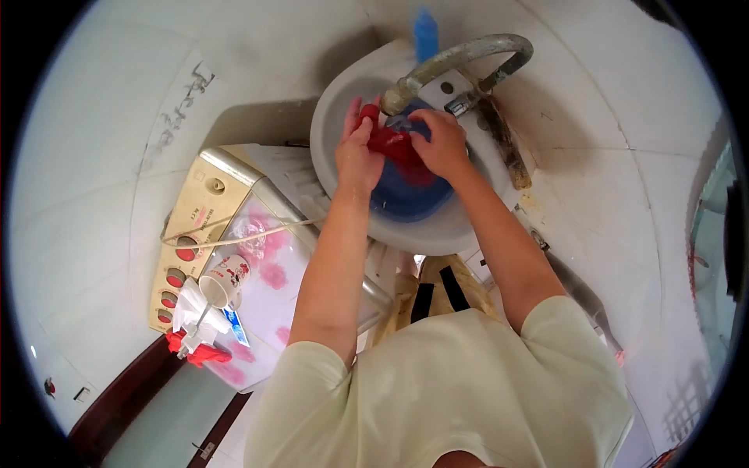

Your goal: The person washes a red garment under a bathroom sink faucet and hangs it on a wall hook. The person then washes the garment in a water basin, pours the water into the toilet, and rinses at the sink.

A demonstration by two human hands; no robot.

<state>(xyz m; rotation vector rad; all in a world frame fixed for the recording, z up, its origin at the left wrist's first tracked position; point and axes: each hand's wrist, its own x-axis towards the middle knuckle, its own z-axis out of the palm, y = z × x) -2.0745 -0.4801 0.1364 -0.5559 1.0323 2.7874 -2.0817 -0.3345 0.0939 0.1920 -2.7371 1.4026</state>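
The left hand (360, 154) held the red cloth (390, 143), its fingers partly curled and the thumb closed over a bunched end. The right hand (443, 144) was at the other side of the cloth, its fingers bent inward and thumb lowered toward it; whether they gripped it could not be told. The cloth was over the blue basin (412, 204) in the sink (331, 117), just beneath the mouth of the tap (460, 56), its lower part hanging toward the basin. A blue bottle (426, 35) stood behind the sink, beside the tap.

To the left was a machine (269, 316) with red knobs (186, 249). On it, a cup (223, 284) lay tilted near a tube (236, 327), white tissue (188, 306) and a red bundle (207, 353). A pale cord (265, 232) crossed its top.
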